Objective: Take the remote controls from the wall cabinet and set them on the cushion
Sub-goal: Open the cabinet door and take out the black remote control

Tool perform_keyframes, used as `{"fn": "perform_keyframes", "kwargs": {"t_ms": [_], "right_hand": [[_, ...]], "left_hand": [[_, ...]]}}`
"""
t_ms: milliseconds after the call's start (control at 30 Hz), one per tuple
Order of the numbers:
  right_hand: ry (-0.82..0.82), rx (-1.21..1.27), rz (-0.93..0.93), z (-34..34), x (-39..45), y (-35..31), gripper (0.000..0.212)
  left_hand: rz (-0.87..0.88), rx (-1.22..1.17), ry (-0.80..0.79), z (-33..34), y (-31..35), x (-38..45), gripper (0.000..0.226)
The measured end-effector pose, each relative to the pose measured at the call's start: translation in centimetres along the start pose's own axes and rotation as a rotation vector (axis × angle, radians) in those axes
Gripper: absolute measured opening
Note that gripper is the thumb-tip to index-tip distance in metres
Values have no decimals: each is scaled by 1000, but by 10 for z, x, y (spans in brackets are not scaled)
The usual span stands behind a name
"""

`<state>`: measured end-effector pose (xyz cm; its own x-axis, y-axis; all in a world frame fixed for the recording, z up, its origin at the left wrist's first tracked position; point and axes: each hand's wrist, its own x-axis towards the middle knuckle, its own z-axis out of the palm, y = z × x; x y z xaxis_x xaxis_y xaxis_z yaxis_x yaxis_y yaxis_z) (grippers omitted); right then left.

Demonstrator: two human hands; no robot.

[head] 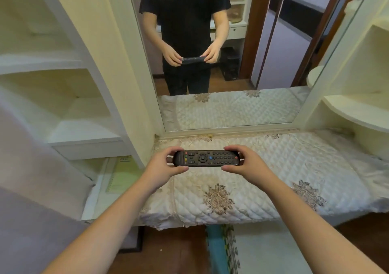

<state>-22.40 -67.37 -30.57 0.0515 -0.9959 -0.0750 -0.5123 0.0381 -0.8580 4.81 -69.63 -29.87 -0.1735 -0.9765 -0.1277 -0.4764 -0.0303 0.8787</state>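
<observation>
A black remote control [206, 158] with coloured buttons lies crosswise, buttons up, just above the quilted cream cushion [263, 181] with brown flower patterns. My left hand [166, 164] grips its left end and my right hand [242, 162] grips its right end. Whether the remote touches the cushion cannot be told. The cream wall cabinet [84, 109] with open shelves stands to the left; no other remote shows on its shelves.
A large mirror [231, 52] behind the cushion reflects a person in black holding the remote. Rounded cream shelves [357, 111] stand at the right. A green-yellow paper [124, 174] lies on the low ledge at the left. Wooden floor and a teal-edged mat [221, 250] lie below.
</observation>
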Motion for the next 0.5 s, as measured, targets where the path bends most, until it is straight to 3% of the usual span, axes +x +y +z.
{"fn": "perform_keyframes", "kwargs": {"t_ms": [500], "right_hand": [[122,-27,202,67,78,32,56]], "left_hand": [[-77,-55,-87,-3,-81,95,52]]}}
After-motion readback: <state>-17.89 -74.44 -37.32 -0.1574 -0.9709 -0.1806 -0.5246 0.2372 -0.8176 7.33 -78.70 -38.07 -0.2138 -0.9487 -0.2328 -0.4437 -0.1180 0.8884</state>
